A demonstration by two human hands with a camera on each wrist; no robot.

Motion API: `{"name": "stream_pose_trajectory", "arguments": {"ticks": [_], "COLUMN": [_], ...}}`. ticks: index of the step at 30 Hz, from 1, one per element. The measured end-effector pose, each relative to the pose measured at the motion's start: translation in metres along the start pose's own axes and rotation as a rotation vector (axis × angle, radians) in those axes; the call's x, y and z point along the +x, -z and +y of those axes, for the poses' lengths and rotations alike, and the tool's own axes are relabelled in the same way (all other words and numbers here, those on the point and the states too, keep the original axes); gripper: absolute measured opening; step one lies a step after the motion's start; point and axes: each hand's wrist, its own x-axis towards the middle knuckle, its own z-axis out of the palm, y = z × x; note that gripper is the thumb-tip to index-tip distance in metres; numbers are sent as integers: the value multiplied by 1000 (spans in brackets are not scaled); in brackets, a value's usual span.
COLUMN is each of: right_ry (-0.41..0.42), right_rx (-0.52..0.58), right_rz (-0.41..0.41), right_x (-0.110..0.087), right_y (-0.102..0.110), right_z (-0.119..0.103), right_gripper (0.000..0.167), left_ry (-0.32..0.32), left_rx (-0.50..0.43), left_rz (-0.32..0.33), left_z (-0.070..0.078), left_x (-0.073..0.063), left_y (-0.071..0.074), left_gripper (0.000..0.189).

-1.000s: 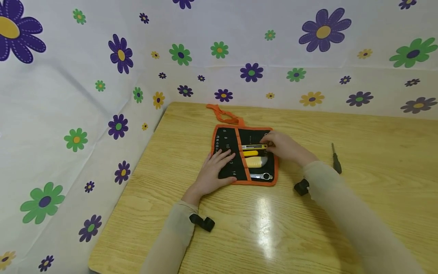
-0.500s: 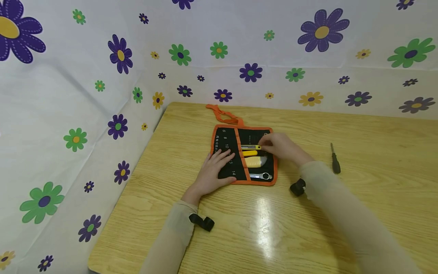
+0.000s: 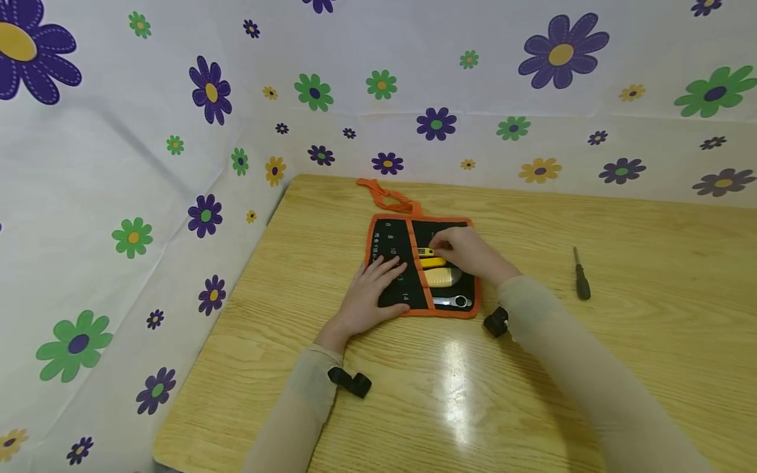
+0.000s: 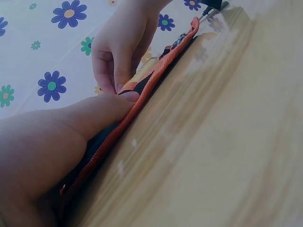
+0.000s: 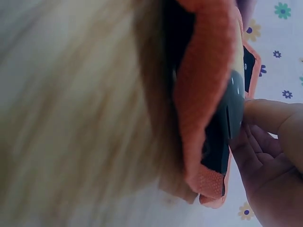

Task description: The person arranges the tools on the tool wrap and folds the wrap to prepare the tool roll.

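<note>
Left hand [image 3: 371, 297] lies with fingers spread across the black tool pouch [image 3: 397, 230], gripping nothing. Right hand [image 3: 472, 251] points its fingertips down and pinches the end of the yellow cutter [image 3: 424, 251], which sits in a pouch slot just beyond the left fingertips. Cream-handled tool [image 3: 439, 277] and wrench [image 3: 452, 301] lie nearer the wearer than the right hand; screwdriver [image 3: 581, 276], to its right. Right wrist view shows the undersides of its bent fingers, hidden in the head view.

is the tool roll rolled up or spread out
Spread out: the tool roll lies flat on the table, its printed numbers showing and its orange tie strap lying loose beyond it.
</note>
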Motion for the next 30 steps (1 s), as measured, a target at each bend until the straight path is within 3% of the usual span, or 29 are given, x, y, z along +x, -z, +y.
{"name": "stream_pose_trajectory", "arguments": {"ticks": [16, 22, 30], "right_ry": [6, -34, -152], "right_rx": [30, 8, -44], "right_rz": [7, 45, 84], "right_x": [-4, -26, -77], "right_y": [1, 20, 53], "right_z": [-6, -1, 26], "right_gripper": [21, 23, 25], "left_ry": [-12, -7, -3], "left_rx": [13, 8, 4], "left_rz": [4, 7, 9], "left_z": [0, 0, -1], "left_x": [0, 1, 0], "left_y": [-1, -1, -1], "left_gripper": [76, 77, 77]}}
